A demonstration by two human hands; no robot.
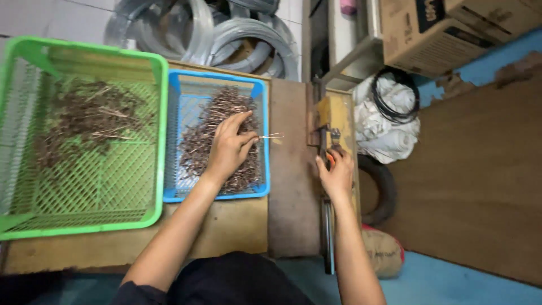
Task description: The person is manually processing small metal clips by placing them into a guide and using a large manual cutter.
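Left hand [230,148] at frame centre pinches thin wire piece [271,135] over blue basket [261,90] of wire bits. Right hand [337,172], right of centre, grips orange-handled tool [329,153]. Green basket [158,141] at left.

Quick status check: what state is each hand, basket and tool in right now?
Left hand: over the blue basket, fingers pinching a thin wire piece.
Right hand: closed on the handle of the bench tool.
Blue basket: partly filled with brown wire pieces.
Green basket: holds a loose pile at its far end, near end bare.
Wire coils: stacked behind the baskets.
Cardboard box: closed, as far as visible.
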